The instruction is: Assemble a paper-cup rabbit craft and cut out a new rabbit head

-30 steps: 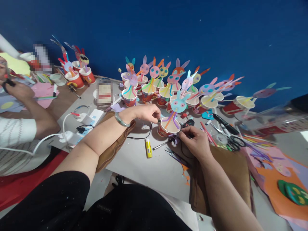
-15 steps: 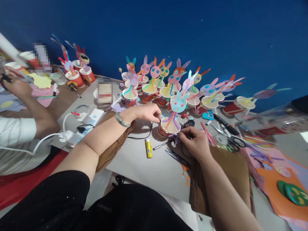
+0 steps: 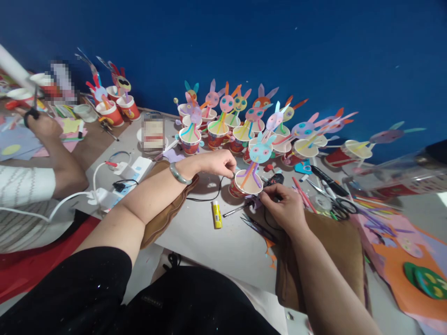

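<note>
A red-and-white paper cup (image 3: 240,191) stands between my hands, with a light-blue paper rabbit head (image 3: 260,150) rising from it on purple and orange strips. My left hand (image 3: 221,164) is closed, its fingertips at the cup's left side by the rim. Against the cup's right side, my right hand (image 3: 284,202) has its thumb and finger pinched together. Any small piece between the fingertips is hidden. A yellow glue stick (image 3: 217,215), a pen (image 3: 234,211) and scissors (image 3: 257,227) lie in front of the cup.
Several finished rabbit cups (image 3: 218,135) crowd the back by the blue wall (image 3: 223,42). At right are black-handled scissors (image 3: 344,207), coloured paper (image 3: 394,270) and a clear bottle (image 3: 394,174). Power strips (image 3: 134,174) lie at left, near a co-worker's hand (image 3: 44,125) holding scissors.
My hands and the cup stay almost in place, with a slight shift of the view. The co-worker's hand at left has moved and turned, with the scissors now pointing up.
</note>
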A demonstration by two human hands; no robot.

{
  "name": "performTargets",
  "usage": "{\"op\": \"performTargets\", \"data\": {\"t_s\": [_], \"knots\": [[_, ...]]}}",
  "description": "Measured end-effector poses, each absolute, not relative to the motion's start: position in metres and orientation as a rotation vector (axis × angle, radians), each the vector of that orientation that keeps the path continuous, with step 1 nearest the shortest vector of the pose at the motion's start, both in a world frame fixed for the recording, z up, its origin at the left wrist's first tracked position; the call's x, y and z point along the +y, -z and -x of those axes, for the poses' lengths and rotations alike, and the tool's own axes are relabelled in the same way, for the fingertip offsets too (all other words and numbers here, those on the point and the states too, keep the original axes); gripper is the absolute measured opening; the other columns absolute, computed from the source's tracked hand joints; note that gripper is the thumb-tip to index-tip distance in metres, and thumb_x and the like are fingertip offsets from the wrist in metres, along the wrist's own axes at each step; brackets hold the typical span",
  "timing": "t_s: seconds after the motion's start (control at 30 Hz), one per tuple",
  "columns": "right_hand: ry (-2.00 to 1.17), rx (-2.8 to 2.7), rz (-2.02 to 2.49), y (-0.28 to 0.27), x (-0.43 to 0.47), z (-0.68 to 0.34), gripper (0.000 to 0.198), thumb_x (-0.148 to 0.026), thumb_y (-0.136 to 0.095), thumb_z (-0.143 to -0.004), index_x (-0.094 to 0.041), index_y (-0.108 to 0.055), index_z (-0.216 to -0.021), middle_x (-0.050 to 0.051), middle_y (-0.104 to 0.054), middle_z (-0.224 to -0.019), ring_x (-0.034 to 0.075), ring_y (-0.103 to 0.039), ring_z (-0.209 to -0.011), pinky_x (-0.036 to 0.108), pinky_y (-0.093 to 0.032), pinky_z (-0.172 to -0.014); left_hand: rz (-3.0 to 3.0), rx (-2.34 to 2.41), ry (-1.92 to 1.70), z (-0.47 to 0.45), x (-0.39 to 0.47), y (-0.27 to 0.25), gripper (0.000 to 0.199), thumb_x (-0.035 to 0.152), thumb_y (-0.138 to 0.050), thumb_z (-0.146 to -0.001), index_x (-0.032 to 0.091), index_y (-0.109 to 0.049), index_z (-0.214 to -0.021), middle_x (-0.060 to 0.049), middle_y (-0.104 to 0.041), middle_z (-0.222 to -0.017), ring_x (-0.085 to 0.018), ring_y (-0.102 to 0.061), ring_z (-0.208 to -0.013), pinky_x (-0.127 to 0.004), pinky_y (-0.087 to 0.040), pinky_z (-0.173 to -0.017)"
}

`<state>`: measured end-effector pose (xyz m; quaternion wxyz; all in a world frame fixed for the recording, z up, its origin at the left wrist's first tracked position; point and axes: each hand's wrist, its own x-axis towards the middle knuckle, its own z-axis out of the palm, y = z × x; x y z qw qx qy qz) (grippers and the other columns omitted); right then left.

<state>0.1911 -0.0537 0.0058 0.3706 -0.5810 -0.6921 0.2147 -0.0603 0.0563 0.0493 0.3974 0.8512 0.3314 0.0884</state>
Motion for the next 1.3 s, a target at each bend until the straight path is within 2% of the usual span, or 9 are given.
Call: {"op": "performTargets", "data": {"t_s": [0.3, 0.57, 0.9, 1.3], "knots": [[-0.507, -1.795, 1.460, -0.0021, -0.0532, -0.1924, 0.014, -0.031, -0.066, -0.077, -0.021, -0.066, -0.067, 0.000, -0.066, -0.056, 0.014, -0.054, -0.050, 0.029, -0.044, -0.051, -2.183, 0.832, -0.225, 0.0635, 0.0594, -0.0475, 0.008, 0.021, -0.067, -0.072, 0.014, -0.068, -0.069, 0.003, -0.060, -0.061, -0.009, -0.049, -0.059, -0.025, -0.034, -0.060], [-0.441, -1.827, 1.449, 0.0016, -0.0526, -0.1937, 0.015, -0.032, -0.066, -0.077, -0.021, -0.067, -0.068, 0.000, -0.065, -0.056, 0.013, -0.052, -0.049, 0.030, -0.043, -0.053, -2.152, 0.828, -0.084, 0.0684, 0.0649, -0.0463, 0.022, 0.026, -0.077, -0.067, 0.014, -0.076, -0.085, -0.001, -0.070, -0.071, -0.012, -0.059, -0.064, -0.026, -0.039, -0.061], [-0.433, -1.851, 1.442, -0.0015, -0.0533, -0.1927, 0.016, -0.033, -0.066, -0.079, -0.021, -0.066, -0.068, 0.000, -0.066, -0.057, 0.014, -0.055, -0.050, 0.029, -0.045, -0.054, -2.201, 0.809, -0.182, 0.0648, 0.0577, -0.0509, 0.014, 0.023, -0.070, -0.075, 0.012, -0.077, -0.082, -0.003, -0.072, -0.074, -0.011, -0.059, -0.067, -0.026, -0.040, -0.064], [-0.434, -1.847, 1.453, 0.0017, -0.0538, -0.1935, 0.016, -0.034, -0.066, -0.080, -0.022, -0.066, -0.069, 0.000, -0.066, -0.058, 0.015, -0.055, -0.051, 0.032, -0.046, -0.058, -2.186, 0.825, -0.256, 0.0614, 0.0569, -0.0454, 0.010, 0.018, -0.066, -0.071, 0.013, -0.074, -0.074, -0.001, -0.069, -0.067, -0.010, -0.056, -0.064, -0.026, -0.038, -0.064]]}}
